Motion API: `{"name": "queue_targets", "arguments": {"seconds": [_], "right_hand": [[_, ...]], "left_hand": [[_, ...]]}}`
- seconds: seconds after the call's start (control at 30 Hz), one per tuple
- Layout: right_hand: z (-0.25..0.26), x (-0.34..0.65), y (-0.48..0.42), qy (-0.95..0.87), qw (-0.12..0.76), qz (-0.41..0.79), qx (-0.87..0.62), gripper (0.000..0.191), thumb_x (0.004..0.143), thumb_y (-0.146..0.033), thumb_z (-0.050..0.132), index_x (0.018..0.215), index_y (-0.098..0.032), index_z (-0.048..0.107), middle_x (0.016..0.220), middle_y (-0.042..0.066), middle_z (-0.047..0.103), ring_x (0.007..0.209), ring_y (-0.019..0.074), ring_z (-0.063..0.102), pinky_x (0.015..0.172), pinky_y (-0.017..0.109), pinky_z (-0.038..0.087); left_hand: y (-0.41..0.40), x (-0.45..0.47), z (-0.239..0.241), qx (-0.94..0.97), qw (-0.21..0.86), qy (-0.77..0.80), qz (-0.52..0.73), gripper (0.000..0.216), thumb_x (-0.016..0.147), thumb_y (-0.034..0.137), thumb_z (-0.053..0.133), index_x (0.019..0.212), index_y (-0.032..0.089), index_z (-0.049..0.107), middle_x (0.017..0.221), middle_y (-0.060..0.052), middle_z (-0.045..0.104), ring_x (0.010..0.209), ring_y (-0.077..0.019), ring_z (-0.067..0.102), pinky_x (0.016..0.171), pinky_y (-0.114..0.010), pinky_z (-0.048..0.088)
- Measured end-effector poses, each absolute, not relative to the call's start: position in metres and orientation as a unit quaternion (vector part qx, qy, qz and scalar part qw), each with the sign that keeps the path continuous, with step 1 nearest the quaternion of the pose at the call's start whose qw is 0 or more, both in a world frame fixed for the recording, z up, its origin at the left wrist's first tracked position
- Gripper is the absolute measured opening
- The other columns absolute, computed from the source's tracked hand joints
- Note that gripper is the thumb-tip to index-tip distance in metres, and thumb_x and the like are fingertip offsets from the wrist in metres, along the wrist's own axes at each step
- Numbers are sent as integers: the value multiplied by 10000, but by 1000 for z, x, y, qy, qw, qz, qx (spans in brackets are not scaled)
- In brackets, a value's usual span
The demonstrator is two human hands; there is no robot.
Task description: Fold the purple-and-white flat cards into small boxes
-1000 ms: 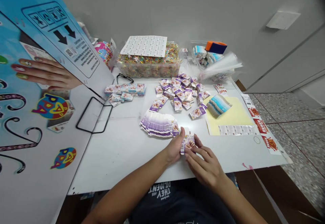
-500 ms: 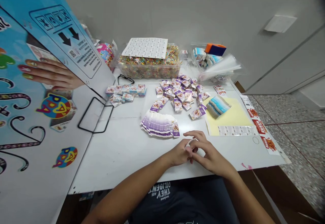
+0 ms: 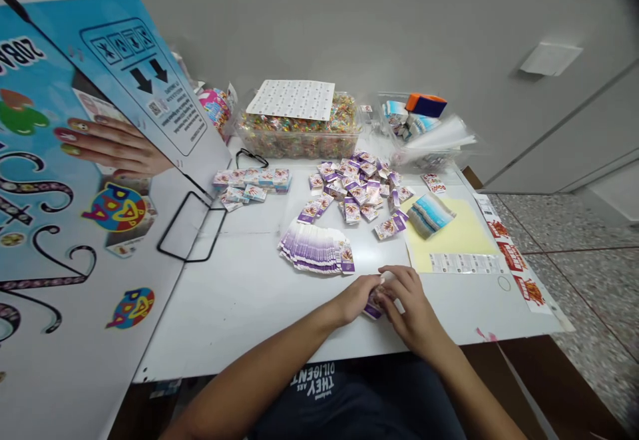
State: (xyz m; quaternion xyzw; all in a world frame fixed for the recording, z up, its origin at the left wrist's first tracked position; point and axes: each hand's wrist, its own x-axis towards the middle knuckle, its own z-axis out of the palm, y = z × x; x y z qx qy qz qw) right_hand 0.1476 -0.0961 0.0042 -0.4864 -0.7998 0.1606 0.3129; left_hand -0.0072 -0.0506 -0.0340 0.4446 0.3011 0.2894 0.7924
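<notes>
Near the table's front edge, a small purple-and-white printed card packet [image 3: 373,308] sits between my two hands, partly covered by fingers. My left hand [image 3: 353,300] grips it from the left, thumb along its top. On the other side, my right hand [image 3: 407,307] has its fingers bent and closed on the same packet. Just beyond my hands lies a fanned row of purple-and-white cards [image 3: 314,248]. Behind that fan is a loose heap of small purple-and-white packets [image 3: 357,190].
Light-blue small boxes [image 3: 252,179] lie left of the heap. Behind stand a clear tub of colourful bits [image 3: 299,140] and a clear bin [image 3: 424,150]. A blue card stack [image 3: 430,214] rests on yellow paper [image 3: 464,227]. A large printed carton [image 3: 164,127] rises at left.
The purple-and-white packet now shows between my hands, where earlier it was hardly visible. My right fingers have closed in on it. The whole view has shifted slightly.
</notes>
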Motion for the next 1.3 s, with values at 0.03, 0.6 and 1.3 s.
{"name": "queue_targets", "arguments": {"seconds": [0.03, 0.6, 1.3], "right_hand": [[2, 144, -98, -792, 332, 141, -493, 171, 936, -131, 569, 1087, -211, 577, 1260, 137, 595, 1174, 295, 528, 939, 513, 506], [-17, 124, -101, -669, 462, 198, -547, 69, 906, -252, 652, 854, -208, 655, 987, 87, 714, 887, 241, 669, 742, 400, 560], [-23, 145, -90, -370, 583, 411, -595, 298, 795, -443, 782, 916, -180, 711, 848, 63, 744, 766, 204, 677, 675, 327, 548]], "left_hand": [[-50, -7, -37, 431, 806, 295, 277, 443, 861, 564, 480, 712, 156, 567, 652, -35, 612, 602, -163, 578, 592, -286, 468], [-51, -7, -45, 291, 873, 292, 262, 447, 802, 558, 480, 739, 133, 600, 562, -59, 618, 436, -179, 573, 435, -288, 460], [-56, -6, -20, 482, 734, 309, 365, 418, 925, 517, 571, 1126, 151, 600, 845, -45, 659, 676, -199, 724, 469, -231, 521]]}}
